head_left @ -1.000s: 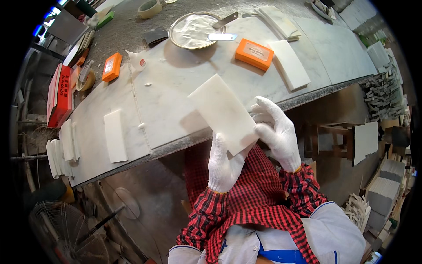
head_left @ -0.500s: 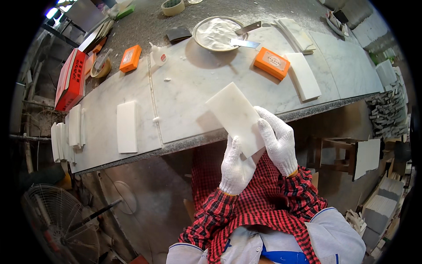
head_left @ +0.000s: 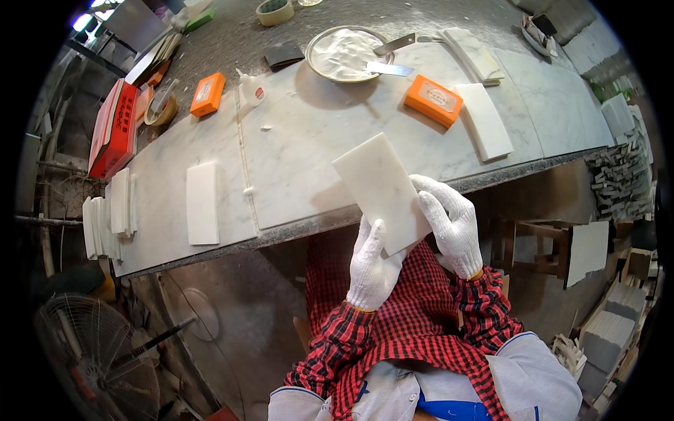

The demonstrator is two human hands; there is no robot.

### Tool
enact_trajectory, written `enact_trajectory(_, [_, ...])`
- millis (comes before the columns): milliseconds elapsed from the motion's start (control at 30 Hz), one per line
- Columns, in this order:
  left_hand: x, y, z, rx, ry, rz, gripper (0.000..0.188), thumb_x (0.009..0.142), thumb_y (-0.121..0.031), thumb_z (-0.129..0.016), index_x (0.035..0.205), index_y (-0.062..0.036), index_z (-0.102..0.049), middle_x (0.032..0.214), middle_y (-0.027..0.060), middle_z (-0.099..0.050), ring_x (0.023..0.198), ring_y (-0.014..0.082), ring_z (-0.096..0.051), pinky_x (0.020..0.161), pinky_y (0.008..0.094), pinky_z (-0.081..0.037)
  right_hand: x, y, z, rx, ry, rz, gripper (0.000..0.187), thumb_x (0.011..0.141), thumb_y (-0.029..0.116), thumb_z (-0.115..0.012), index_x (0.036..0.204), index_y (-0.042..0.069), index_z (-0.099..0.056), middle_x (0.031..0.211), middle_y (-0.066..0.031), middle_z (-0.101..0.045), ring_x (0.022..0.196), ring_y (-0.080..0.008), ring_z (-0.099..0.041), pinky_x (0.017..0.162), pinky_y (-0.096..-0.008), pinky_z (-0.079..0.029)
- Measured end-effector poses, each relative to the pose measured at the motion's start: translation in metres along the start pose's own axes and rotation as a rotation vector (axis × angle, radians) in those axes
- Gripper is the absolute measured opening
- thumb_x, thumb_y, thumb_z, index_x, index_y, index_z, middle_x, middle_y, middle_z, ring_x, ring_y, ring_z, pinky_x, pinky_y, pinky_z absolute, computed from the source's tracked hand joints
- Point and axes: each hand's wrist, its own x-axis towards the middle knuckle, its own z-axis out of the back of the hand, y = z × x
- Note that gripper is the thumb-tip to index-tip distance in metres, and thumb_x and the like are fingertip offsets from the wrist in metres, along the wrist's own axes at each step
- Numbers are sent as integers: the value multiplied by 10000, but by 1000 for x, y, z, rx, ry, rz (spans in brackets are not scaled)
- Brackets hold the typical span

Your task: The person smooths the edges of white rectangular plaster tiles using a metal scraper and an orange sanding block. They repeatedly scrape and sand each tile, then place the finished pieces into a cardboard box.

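Over the table's front edge I hold a white rectangular marble tile (head_left: 379, 189), its broad face up and tilted. My left hand (head_left: 373, 263), in a white knit glove, grips the tile's lower end, thumb on top and the other fingers mostly hidden beneath. My right hand (head_left: 453, 224), gloved the same way, has its bent fingertips and thumb at the tile's right edge. Beyond the tile stands a bowl of white paste (head_left: 344, 52) with a putty knife (head_left: 394, 45) and another flat blade (head_left: 390, 69) resting at it.
Orange boxes (head_left: 433, 102) lie on the marble-topped table (head_left: 309, 140). White slabs rest at right (head_left: 484, 123) and left (head_left: 203, 203), near stacked strips (head_left: 98, 228). A white squeeze bottle (head_left: 250, 89) and red box (head_left: 114, 130) stand left. A fan (head_left: 98, 365) is below.
My right hand has shifted slightly right and down, its thumb coming off the tile's face to the edge. The tile has moved a little to the right, still in my left hand.
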Motion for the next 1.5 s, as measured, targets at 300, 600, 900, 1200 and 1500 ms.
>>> enact_trajectory(300, [2,-13,9,84,-97,-19,460,1117,-273,-500,1536,-98,-428,1469,116,-545,1327,280,-565,1093,485,-484,14,6,-1,194,-66,-134,360,1036,47,-632,1382,-55,-639,1202,-140,-725,1053,-139,-690,921,-278,-573])
enact_trajectory(600, [9,-30,1,453,-109,-25,459,1082,-129,-521,1511,25,-461,1409,101,-590,1293,170,-555,1109,331,-436,56,12,-19,-356,158,258,1077,690,317,-896,1603,101,-368,1552,-216,-442,1391,-397,-517,1132,-445,-478])
enact_trajectory(900, [6,-38,-8,820,-122,-103,449,1057,-90,-537,1484,39,-486,1320,77,-622,1199,127,-558,1059,304,-446,67,19,-34,-230,105,161,685,705,293,-920,1269,21,-643,1225,-177,-611,1132,-319,-655,961,-404,-550])
enact_trajectory(1200, [-2,-33,-12,778,-140,-98,409,1063,-105,-581,1436,53,-523,1272,85,-658,1149,130,-600,1016,287,-479,81,30,-36,-101,84,-66,333,960,279,-750,1008,-50,-742,925,-118,-759,885,-146,-680,821,-316,-552])
enact_trajectory(1500, [34,-73,-21,740,-193,-201,474,1067,-121,-569,1496,58,-475,1333,100,-637,1183,135,-603,1040,299,-487,108,16,-19,269,175,-77,411,1105,337,-552,1278,-7,-695,1090,-80,-739,913,-108,-671,824,-274,-547])
